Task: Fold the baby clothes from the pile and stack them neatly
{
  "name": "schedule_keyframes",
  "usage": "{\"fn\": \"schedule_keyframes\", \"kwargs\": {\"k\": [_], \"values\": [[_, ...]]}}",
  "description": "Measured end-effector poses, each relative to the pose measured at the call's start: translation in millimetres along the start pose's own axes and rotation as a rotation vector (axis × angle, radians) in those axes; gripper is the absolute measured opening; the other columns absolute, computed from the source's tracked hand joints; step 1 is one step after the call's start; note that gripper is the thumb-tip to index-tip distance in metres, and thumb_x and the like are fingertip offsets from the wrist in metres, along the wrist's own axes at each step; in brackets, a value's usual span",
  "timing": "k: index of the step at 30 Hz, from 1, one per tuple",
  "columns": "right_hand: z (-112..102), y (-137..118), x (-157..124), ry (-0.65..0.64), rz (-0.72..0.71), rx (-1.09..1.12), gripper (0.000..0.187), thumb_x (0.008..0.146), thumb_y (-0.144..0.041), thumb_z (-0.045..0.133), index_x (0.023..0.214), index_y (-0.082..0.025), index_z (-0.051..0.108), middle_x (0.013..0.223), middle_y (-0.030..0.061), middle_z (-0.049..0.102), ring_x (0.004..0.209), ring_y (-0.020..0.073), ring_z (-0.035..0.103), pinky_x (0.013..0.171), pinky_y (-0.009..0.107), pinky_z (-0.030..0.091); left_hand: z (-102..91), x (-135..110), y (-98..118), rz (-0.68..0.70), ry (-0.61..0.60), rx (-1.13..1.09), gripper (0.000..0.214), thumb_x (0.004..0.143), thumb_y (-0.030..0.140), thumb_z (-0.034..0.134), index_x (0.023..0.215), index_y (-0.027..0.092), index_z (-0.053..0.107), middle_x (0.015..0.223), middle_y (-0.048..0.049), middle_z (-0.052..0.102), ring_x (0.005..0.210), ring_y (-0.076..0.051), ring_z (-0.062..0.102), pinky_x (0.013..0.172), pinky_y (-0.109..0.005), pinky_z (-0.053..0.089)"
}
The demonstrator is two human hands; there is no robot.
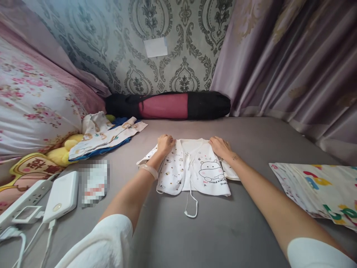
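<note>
A small white baby shirt (195,169) with a cartoon hippo print and tie strings lies flat on the grey bed sheet (173,230) in front of me. My left hand (165,144) rests on its left shoulder with the fingers curled onto the cloth. On the right shoulder my right hand (220,146) presses down, fingers bent over the fabric edge. Both sleeves look tucked in at the sides. A pale bangle sits on my left wrist. One string loop trails off the shirt's lower hem.
A pile of small printed clothes (107,136) lies at the left beside a yellow plush toy (63,152). A power bank (63,195) and power strip (23,203) sit at the near left. A letter-print cloth (320,188) lies right. A black-and-red roll (170,105) lines the wall.
</note>
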State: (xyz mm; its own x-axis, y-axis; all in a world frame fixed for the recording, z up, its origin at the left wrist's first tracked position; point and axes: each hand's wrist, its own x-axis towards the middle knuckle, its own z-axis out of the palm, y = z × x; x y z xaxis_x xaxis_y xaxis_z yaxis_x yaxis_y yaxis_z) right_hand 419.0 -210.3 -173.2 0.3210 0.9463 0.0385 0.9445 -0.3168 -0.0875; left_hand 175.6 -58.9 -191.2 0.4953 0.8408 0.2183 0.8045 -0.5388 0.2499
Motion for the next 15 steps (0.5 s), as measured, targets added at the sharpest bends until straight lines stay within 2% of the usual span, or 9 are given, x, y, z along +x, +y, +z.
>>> {"fn": "schedule_keyframes", "kwargs": {"k": [4,8,11,13,15], "values": [[3,1,10,0.020,0.036,0.040,0.034,0.100,-0.032,0.035,0.110,-0.019,0.065,0.117,0.0126,0.063,0.105,0.0268,0.061,0.083,0.035,0.045,1.6,12,5,-0.036,-0.035,0.026,0.032,0.090,0.040,0.048,0.101,0.019,0.070,0.110,-0.0140,0.068,0.107,-0.029,0.060,0.090,-0.037,0.041],[4,11,4,0.026,0.076,0.175,0.032,0.097,-0.032,0.043,0.118,-0.018,0.062,0.122,0.0131,0.062,0.109,0.0259,0.059,0.087,0.033,0.045,-9.6,13,-1,-0.157,-0.153,-0.030,0.039,0.089,0.050,0.047,0.102,0.019,0.067,0.108,-0.0135,0.071,0.108,-0.030,0.061,0.092,-0.039,0.040],[-2,28,-13,0.073,0.051,0.267,0.035,0.094,-0.034,0.048,0.122,-0.016,0.060,0.120,0.0129,0.062,0.109,0.0243,0.059,0.091,0.032,0.044,-28.8,8,-22,-0.251,-0.292,-0.140,0.050,0.087,0.061,0.043,0.093,0.017,0.067,0.092,-0.0124,0.073,0.094,-0.029,0.066,0.082,-0.035,0.045],[-9,41,-32,0.104,0.021,0.289,0.034,0.090,-0.035,0.053,0.117,-0.016,0.061,0.113,0.0118,0.064,0.103,0.0231,0.061,0.090,0.032,0.045,-42.9,1,-42,-0.302,-0.380,-0.236,0.055,0.082,0.067,0.045,0.090,0.017,0.067,0.085,-0.0109,0.072,0.085,-0.028,0.066,0.075,-0.033,0.047],[-16,52,-55,0.080,-0.030,0.300,0.031,0.083,-0.035,0.061,0.109,-0.018,0.064,0.105,0.0090,0.064,0.092,0.0210,0.063,0.087,0.032,0.047,-55.4,-9,-61,-0.367,-0.384,-0.309,0.057,0.075,0.071,0.052,0.091,0.018,0.067,0.086,-0.0094,0.071,0.085,-0.026,0.066,0.073,-0.032,0.047]]}}
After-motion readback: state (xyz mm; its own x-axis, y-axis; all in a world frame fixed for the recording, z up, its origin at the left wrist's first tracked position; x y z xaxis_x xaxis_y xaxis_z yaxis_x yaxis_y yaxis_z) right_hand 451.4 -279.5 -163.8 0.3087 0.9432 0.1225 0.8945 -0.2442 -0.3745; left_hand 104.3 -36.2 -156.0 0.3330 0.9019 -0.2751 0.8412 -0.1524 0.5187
